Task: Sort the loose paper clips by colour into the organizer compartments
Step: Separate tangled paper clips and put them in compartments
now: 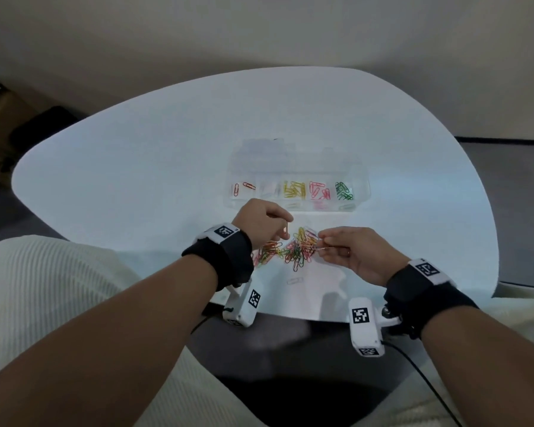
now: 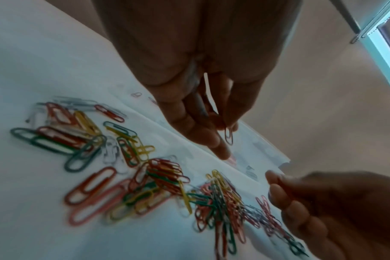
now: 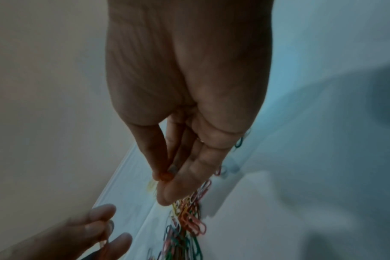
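The counter [image 1: 136,167] is white, smooth and a little shiny. The organizer [image 1: 359,192] is see-through plastic, clear like glass. The paper clips [image 2: 89,190] look like thin wire with a smooth coloured coat, though the wrist views are blurry. Soft black cloth bands [image 1: 228,257] wrap both wrists. The trousers [image 1: 43,288] are cream ribbed cloth.

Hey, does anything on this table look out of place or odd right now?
One pale paper clip lies alone on the white table, nearer the person than the mixed-colour clip pile. Otherwise nothing stands out.
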`<state>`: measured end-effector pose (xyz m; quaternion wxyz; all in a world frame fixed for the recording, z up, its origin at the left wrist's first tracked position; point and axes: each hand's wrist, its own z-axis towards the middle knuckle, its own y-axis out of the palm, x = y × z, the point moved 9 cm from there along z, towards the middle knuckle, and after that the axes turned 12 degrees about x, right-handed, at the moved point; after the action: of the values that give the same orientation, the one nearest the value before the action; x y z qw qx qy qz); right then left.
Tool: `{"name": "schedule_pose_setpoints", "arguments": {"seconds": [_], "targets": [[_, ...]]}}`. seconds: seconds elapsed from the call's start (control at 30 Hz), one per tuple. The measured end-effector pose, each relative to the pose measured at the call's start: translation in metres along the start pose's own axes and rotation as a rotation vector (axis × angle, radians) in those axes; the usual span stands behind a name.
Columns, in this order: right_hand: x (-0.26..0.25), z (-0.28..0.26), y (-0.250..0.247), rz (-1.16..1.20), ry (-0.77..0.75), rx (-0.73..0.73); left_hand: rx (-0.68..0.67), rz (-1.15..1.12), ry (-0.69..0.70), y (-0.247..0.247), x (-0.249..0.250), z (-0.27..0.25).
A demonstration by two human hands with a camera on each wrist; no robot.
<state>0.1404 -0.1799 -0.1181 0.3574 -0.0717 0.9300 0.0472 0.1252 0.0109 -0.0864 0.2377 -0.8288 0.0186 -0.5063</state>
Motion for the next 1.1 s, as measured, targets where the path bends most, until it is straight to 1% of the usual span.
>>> {"name": "schedule_pose_setpoints", "arguments": {"seconds": [0.1,0.13,0.17,0.2,0.23,0.27,0.3,0.33,0.4,0.47,0.53,0.6,0.7,0.87,1.03,1.1], "targets": [[0.003,0.000,0.002,-0.070,0.012,0.057,-0.010,0.046,-0.045,0.001,-0.003,-0.005],[0.003,0.001,0.002,-0.125,-0.009,0.088,0.001,0.125,-0.016,0.000,-0.004,-0.003],[0.001,0.001,0.001,-0.225,-0.056,0.121,0.004,0.189,0.007,0.001,-0.002,-0.004],[-0.002,0.001,0.001,-0.383,-0.128,0.156,-0.016,0.234,0.016,0.004,-0.005,-0.002],[-0.007,0.000,0.003,-0.580,-0.216,0.187,-0.023,0.285,-0.018,0.007,-0.009,-0.003],[-0.011,-0.002,0.007,-0.765,-0.304,0.211,-0.047,0.372,-0.007,0.011,-0.010,-0.005],[-0.013,-0.004,0.011,-0.897,-0.369,0.228,-0.097,0.530,0.079,0.017,-0.005,-0.011],[-0.013,-0.004,0.014,-0.992,-0.399,0.243,-0.106,0.608,0.154,0.021,-0.001,-0.014],[-0.011,-0.006,0.017,-1.106,-0.431,0.282,-0.155,0.768,0.370,0.037,0.004,-0.025],[-0.010,-0.009,0.019,-1.162,-0.442,0.310,-0.227,0.789,0.423,0.052,0.002,-0.035],[-0.009,-0.010,0.018,-1.191,-0.451,0.312,-0.291,0.785,0.378,0.060,-0.009,-0.036],[-0.009,-0.010,0.017,-1.242,-0.454,0.299,-0.301,0.767,0.355,0.062,-0.015,-0.032],[-0.009,-0.010,0.016,-1.303,-0.466,0.283,-0.259,0.795,0.317,0.054,-0.019,-0.022],[-0.011,-0.014,0.022,-1.287,-0.510,0.264,-0.142,0.794,0.295,0.033,-0.013,-0.011],[-0.010,-0.012,0.020,-1.333,-0.499,0.278,-0.083,0.811,0.268,0.030,-0.015,-0.010],[-0.011,-0.014,0.021,-1.329,-0.524,0.285,-0.077,0.829,0.263,0.030,-0.016,-0.010]]}}
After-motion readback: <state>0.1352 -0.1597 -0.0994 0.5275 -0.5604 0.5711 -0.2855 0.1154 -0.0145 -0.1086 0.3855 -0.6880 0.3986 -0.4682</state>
